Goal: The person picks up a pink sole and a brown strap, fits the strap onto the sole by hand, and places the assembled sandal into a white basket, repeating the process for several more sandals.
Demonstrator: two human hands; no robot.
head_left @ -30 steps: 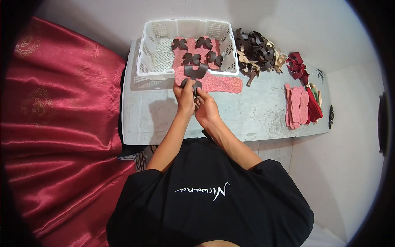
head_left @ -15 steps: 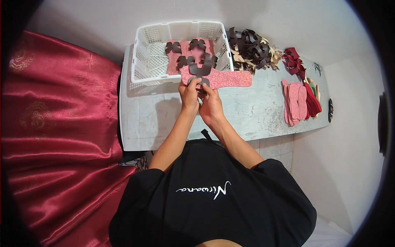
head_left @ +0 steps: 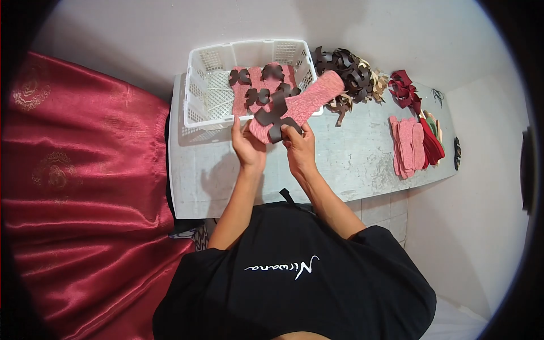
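A pink patterned sandal sole with dark brown straps across its front is tilted, one end pointing up to the right. My right hand grips it at the strapped end, with the thumb on the lower brown strap. Beside the left edge of the sole, my left hand is open, its fingers pointing up and apart. Behind the hands stands a white plastic basket, with several pink soles with brown straps inside.
A heap of dark brown and beige straps lies right of the basket on the grey table. Further right are red straps, pink soles and red soles. A shiny red curtain hangs at left.
The sole has turned from level to slanting up to the right. My left hand has come off the straps and moved left, while my right hand keeps its grip.
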